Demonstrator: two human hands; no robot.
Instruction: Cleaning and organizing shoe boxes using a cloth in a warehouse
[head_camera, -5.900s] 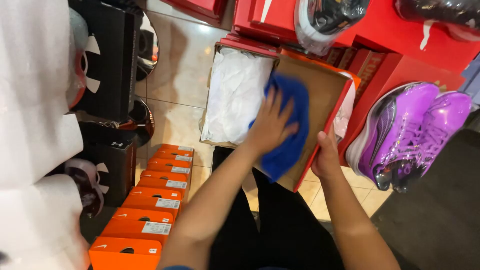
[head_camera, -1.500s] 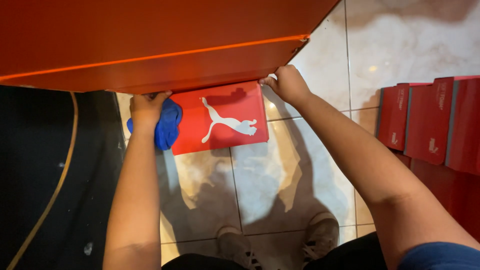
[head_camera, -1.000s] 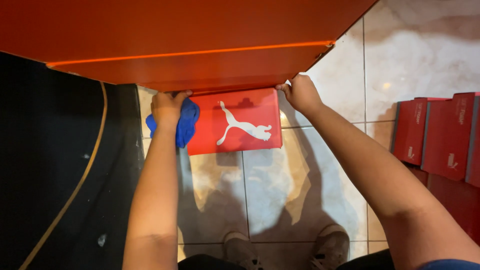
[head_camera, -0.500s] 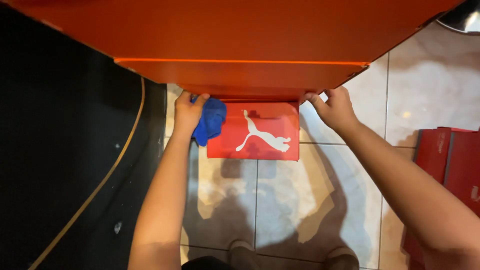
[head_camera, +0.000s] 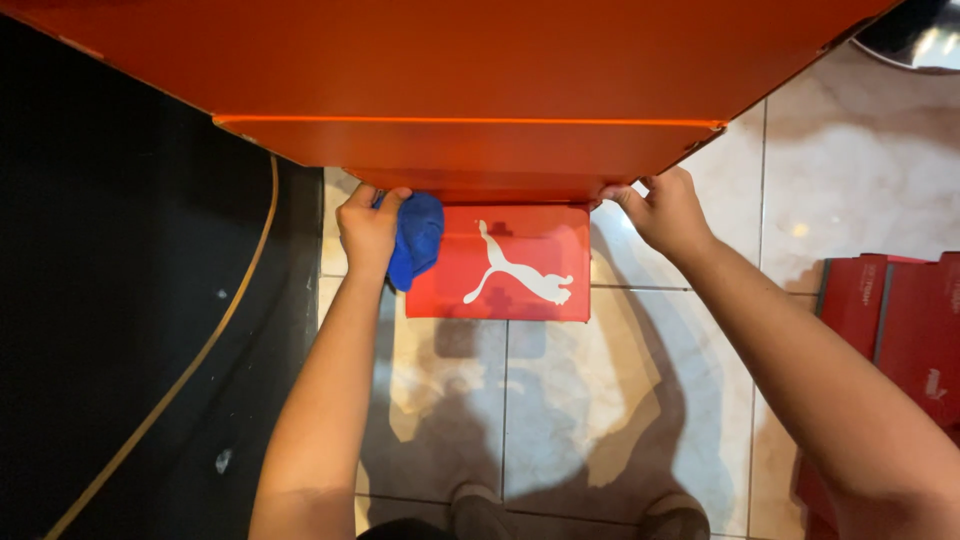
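Now centred, unlike 0.5 s ago: red shoebox (head_camera: 510, 262), light, stiff cardboard; left hand (head_camera: 368, 226) clutching blue cloth (head_camera: 416, 236), right hand (head_camera: 668, 210) pinching corner.

One orange box (head_camera: 460, 90), one blue cloth (head_camera: 415, 238), two red boxes (head_camera: 900, 320) at right, two hands (head_camera: 368, 225).

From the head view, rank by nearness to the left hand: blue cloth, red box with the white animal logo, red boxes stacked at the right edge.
1. blue cloth, in the left hand.
2. red box, just right of it.
3. stacked red boxes, far right.
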